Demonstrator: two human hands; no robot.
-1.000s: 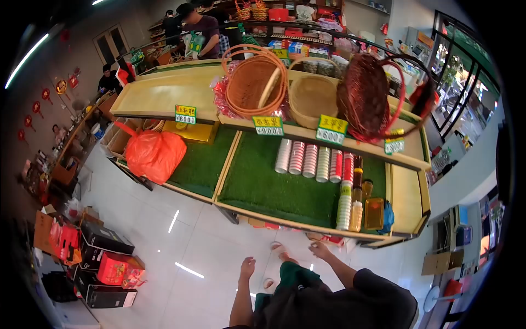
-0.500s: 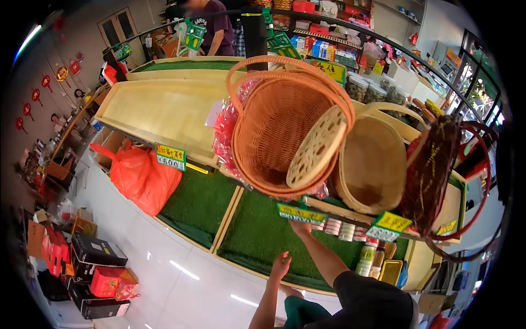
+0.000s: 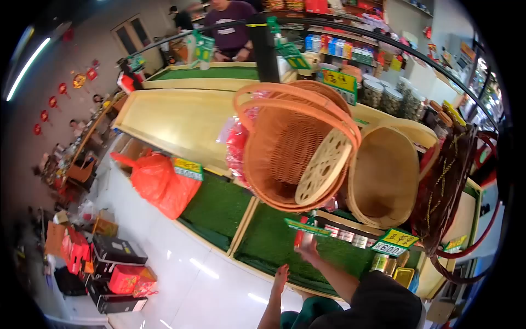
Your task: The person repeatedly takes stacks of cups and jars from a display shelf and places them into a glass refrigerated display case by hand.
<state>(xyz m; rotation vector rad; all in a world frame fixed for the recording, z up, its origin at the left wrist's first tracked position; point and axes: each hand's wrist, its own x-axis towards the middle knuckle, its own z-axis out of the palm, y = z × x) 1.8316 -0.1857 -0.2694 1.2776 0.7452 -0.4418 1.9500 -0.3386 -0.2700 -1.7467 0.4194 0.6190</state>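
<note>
My right hand (image 3: 308, 249) is closed round a red-and-white cylinder (image 3: 299, 239), just below a green price tag (image 3: 307, 227) at the shelf edge. Lower and to the left, my left hand (image 3: 281, 276) is raised with loosely spread fingers and nothing in it, near the front edge of the green-lined lower shelf (image 3: 216, 205). Above my right hand stands an orange wicker basket (image 3: 285, 145) with a pale woven piece (image 3: 323, 167) inside. Beside it are a tan basket (image 3: 383, 172) and a dark red basket (image 3: 446, 186). Short stacked rolls (image 3: 345, 234) show partly under the upper shelf.
An orange plastic bag (image 3: 164, 183) sits at the left of the lower shelf. The bare wooden upper tray (image 3: 181, 123) lies above it. Black boxes (image 3: 118, 249) stand on the floor at left. A person (image 3: 230, 27) in a purple shirt is behind the shelving.
My right hand has reached onto the lower shelf and now shows a red-and-white cylinder in its grasp. The baskets look larger and nearer. The person behind has turned towards the shelving.
</note>
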